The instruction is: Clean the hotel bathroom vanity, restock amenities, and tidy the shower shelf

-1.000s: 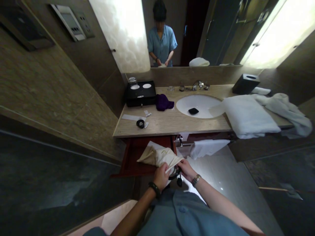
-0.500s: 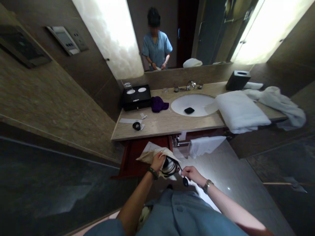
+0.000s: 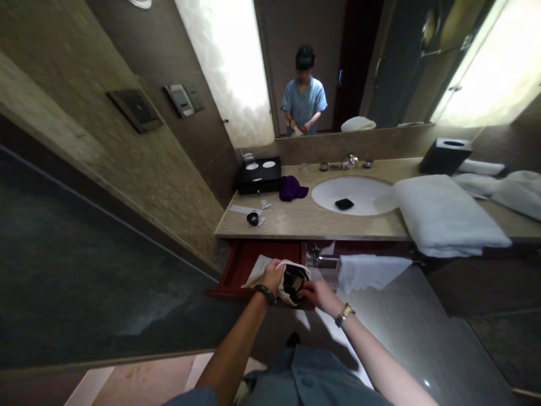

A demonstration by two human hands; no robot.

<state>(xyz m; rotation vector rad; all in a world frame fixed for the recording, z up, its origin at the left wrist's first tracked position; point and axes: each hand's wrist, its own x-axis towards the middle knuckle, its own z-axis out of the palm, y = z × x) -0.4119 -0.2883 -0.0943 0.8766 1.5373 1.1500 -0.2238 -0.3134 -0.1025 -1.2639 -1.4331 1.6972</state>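
A cream cloth bag [image 3: 291, 300] hangs over the open drawer with its mouth turned up toward me. My left hand [image 3: 273, 276] is closed around the bag's left side, near the rim. Dark contents [image 3: 293, 276] show inside the mouth, too shaded to make out fully. At the right edge of the opening is my right hand [image 3: 316, 294], fingers curled together and their tips at or just inside the mouth. What those fingertips pinch, if anything, is hidden.
Below the counter [image 3: 296, 225] a red-brown drawer [image 3: 239, 262] is pulled out. A purple cap [image 3: 291, 188], black box [image 3: 258, 176] and black ring-shaped item [image 3: 252, 219] lie on top. A sink [image 3: 325, 192] holds a black dish [image 3: 344, 204]. Folded towels [image 3: 448, 214] sit right; another towel [image 3: 372, 270] hangs on a rail.
The black cord and its dangling end no longer show outside the bag. My right hand has come left to the bag's mouth, which now faces up. The camera view has shifted.
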